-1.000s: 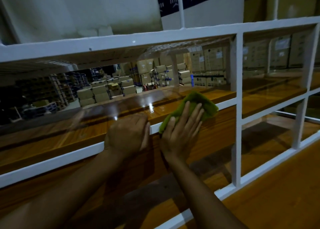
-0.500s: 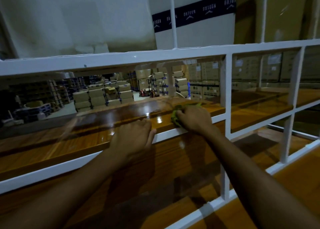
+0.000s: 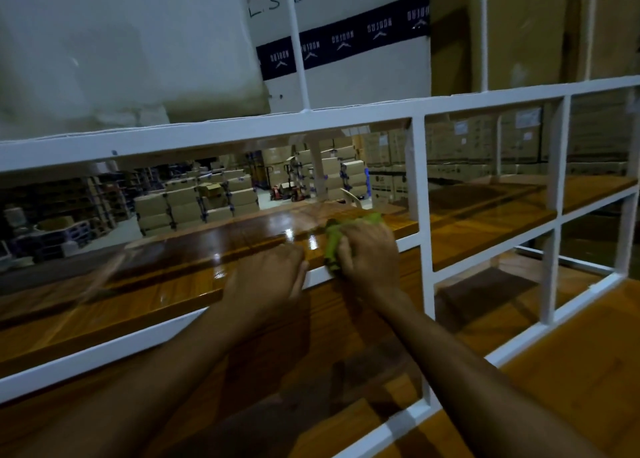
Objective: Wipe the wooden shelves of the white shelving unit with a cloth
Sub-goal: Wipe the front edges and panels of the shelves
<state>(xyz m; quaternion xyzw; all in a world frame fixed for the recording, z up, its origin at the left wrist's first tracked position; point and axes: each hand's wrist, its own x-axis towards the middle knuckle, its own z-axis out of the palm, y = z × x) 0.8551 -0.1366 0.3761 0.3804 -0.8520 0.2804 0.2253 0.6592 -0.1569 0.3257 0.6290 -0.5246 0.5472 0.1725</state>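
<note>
A white metal shelving unit (image 3: 421, 215) with glossy wooden shelves (image 3: 194, 267) fills the view. My right hand (image 3: 370, 253) is closed around a bunched green cloth (image 3: 334, 246) at the front edge of the middle shelf, just left of a white upright. My left hand (image 3: 270, 277) rests beside it on the white front rail, fingers curled over the edge and holding nothing. The two hands nearly touch. Most of the cloth is hidden under my right hand.
A white carton with a dark printed band (image 3: 346, 42) and brown cartons (image 3: 519, 32) stand on the shelf above. Through the unit I see stacked cardboard boxes (image 3: 194, 205) on a warehouse floor. Lower wooden shelves (image 3: 485, 322) lie below and right.
My right hand went from flat with spread fingers on the cloth to a closed grip on it, and slid left toward the front rail. The left hand stayed on the rail.
</note>
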